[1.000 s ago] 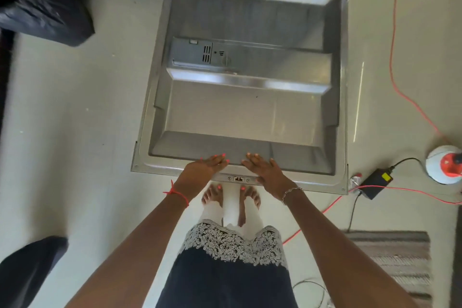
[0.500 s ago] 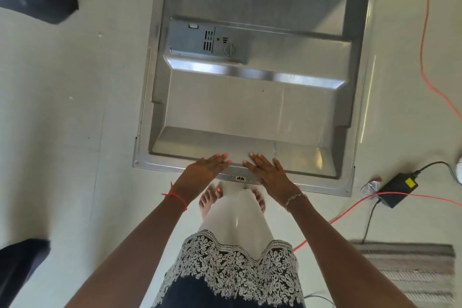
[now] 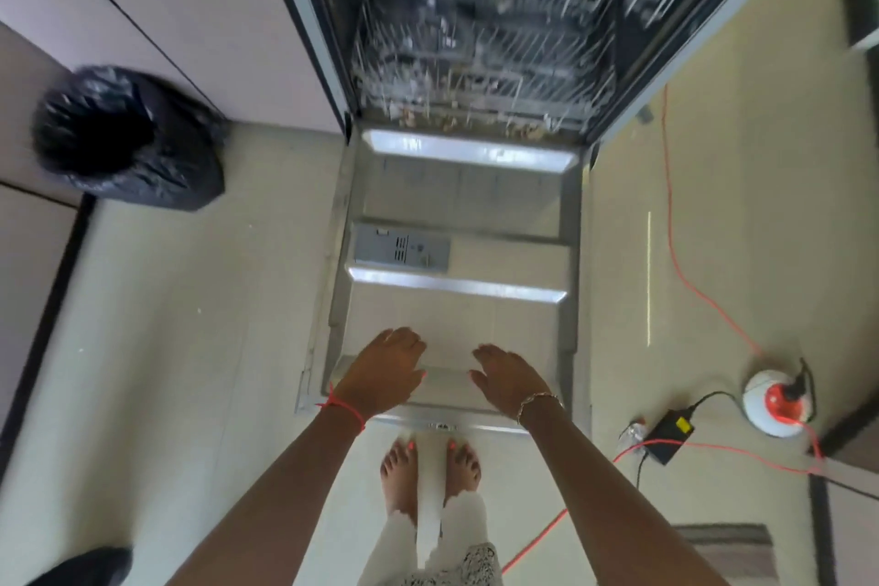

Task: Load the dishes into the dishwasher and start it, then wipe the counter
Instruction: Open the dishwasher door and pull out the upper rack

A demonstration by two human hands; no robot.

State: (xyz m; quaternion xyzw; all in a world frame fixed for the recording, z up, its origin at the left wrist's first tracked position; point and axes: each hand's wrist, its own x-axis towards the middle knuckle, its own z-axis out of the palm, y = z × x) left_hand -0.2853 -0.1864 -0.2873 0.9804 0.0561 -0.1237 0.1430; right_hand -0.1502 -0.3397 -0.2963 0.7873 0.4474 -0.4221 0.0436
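Moves left hand (image 3: 385, 371) and right hand (image 3: 511, 378) forward off the front lip of the grey stainless-steel dishwasher door (image 3: 499, 319) onto, or perhaps just above, its inner panel, fingers straight, spread, holding nothing, leaving it flat open below blurred wire racks (image 3: 475, 14), ready for loading.

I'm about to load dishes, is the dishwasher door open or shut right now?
Open: the dishwasher door lies flat, inner side up, with the racks showing behind it.
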